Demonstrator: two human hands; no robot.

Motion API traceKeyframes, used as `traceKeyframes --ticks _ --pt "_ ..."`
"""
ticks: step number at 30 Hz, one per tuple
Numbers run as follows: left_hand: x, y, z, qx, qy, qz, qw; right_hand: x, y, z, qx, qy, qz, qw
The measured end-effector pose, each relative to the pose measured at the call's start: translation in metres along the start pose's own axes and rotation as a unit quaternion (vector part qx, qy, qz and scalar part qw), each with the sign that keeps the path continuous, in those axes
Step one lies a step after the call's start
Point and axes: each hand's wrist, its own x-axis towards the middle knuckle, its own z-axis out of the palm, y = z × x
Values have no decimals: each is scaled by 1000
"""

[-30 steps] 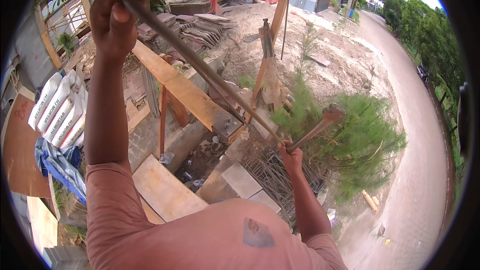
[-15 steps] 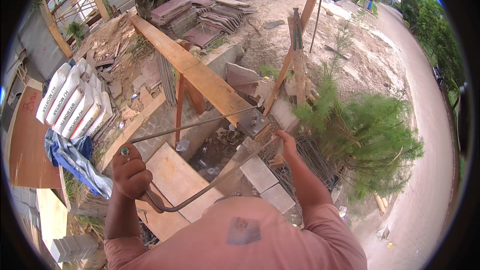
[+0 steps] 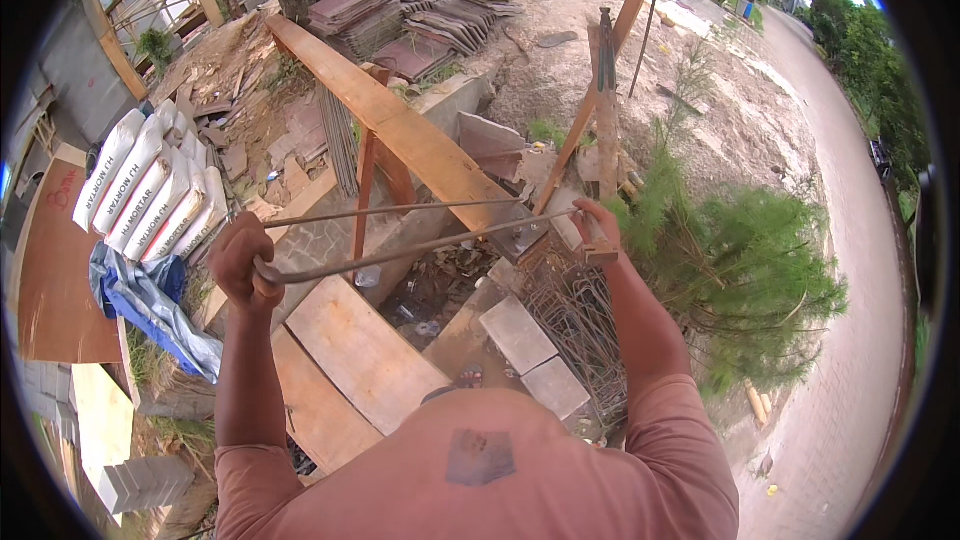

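My left hand (image 3: 240, 255) is closed round the near end of a bent metal rod (image 3: 410, 248), a long narrow loop whose two lengths run rightward. A rounded brown part lies below that fist. My right hand (image 3: 595, 218) grips the rod's far end, fingers bent. A small wooden piece (image 3: 601, 253) shows under the right palm; whether it is joined to the rod I cannot tell. Both lengths pass above a narrow wooden plank (image 3: 400, 140), near a dark metal plate (image 3: 520, 232) with short pins at its near end.
Pale bags (image 3: 150, 190) are stacked at left above a blue tarp (image 3: 150, 310). Wide boards (image 3: 360, 350) and grey slabs (image 3: 520, 335) lie below my hands. Thin bent rods (image 3: 575, 325) pile beside a feathery green bush (image 3: 720, 280). A paved road (image 3: 840, 240) runs along the right.
My left hand has moved up and slightly left, my right hand up and right. The rod has risen with them, its curved near end now at the left fist.
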Motion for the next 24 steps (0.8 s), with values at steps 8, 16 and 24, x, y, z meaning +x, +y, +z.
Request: traceKeyframes --ticks 8,16,24 --pt "202 -98 55 105 23 -278 955 21 -121 -55 -126 88 8 988" --pt "139 -192 135 -52 -193 -435 878 -107 -165 -91 -162 64 135 975" --pt "137 -193 190 -99 -156 -326 927 -152 -103 -60 -128 65 150 978"
